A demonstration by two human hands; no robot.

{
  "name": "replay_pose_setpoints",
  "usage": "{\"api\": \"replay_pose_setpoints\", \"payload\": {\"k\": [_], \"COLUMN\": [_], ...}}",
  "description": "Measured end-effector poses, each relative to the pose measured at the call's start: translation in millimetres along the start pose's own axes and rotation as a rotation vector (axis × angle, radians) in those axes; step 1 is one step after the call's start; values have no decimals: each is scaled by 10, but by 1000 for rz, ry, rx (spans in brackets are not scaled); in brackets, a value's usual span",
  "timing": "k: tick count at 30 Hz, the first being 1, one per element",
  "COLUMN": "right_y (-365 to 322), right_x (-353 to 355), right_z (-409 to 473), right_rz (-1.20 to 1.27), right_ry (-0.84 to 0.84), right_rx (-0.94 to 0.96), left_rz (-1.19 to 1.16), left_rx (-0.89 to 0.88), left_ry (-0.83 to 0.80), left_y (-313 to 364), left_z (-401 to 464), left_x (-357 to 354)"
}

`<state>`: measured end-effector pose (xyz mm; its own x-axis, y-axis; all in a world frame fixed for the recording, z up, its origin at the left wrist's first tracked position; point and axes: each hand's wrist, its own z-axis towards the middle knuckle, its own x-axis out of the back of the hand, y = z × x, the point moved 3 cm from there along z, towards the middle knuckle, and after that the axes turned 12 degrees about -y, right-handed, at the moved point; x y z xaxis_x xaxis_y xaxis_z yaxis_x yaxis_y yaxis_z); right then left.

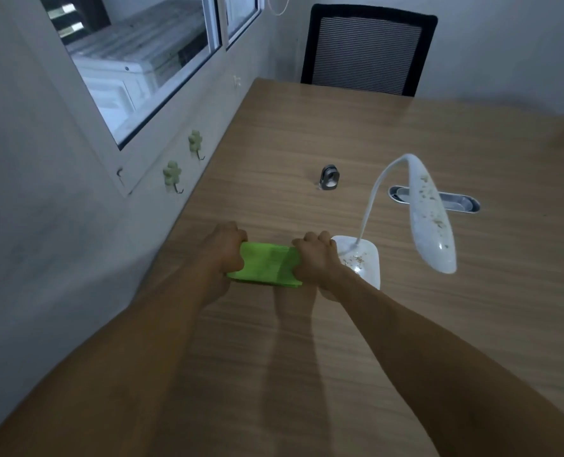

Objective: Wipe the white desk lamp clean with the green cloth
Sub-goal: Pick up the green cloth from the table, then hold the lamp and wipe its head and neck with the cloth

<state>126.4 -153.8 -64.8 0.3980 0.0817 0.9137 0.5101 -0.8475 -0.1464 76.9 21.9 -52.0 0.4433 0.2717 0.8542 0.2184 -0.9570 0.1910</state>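
A folded green cloth [264, 266] is held just above the wooden desk [307, 133], stretched between both hands. My left hand [223, 250] grips its left end and my right hand [316, 258] grips its right end. Immediately right of my right hand stands the white desk lamp: its flat base [363, 258] carries a scatter of crumbs, a thin curved neck [374, 196] rises from it, and the long head [430, 222] hangs over the desk, speckled with dirt on its top face.
A small grey metal ring-shaped object [329, 177] stands on the desk behind the cloth. An oval cable port [462, 202] sits behind the lamp head. A black mesh chair [366, 49] is at the far end. Wall with two green hooks [172, 174] and a window borders the left edge.
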Motion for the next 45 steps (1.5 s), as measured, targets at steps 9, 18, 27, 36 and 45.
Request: {"api": "replay_pose_setpoints", "payload": {"k": [9, 18, 27, 36, 45], "right_y": [30, 125, 31, 142, 974], "right_x": [-2, 18, -147, -304, 89], "right_z": [-241, -706, -863, -940, -1556], "right_rz": [641, 1748, 2083, 1924, 1897], "right_ry": [-28, -260, -228, -92, 169], "right_rx": [14, 26, 35, -112, -211], "left_rz": [-46, -803, -1185, -1147, -1018], "left_rx": [31, 53, 4, 74, -10], "left_ry": [-59, -182, -331, -406, -134], "left_y": [18, 35, 309, 451, 1077], "left_z": [-452, -742, -796, -734, -590], "left_x": [216, 143, -108, -360, 388]}}
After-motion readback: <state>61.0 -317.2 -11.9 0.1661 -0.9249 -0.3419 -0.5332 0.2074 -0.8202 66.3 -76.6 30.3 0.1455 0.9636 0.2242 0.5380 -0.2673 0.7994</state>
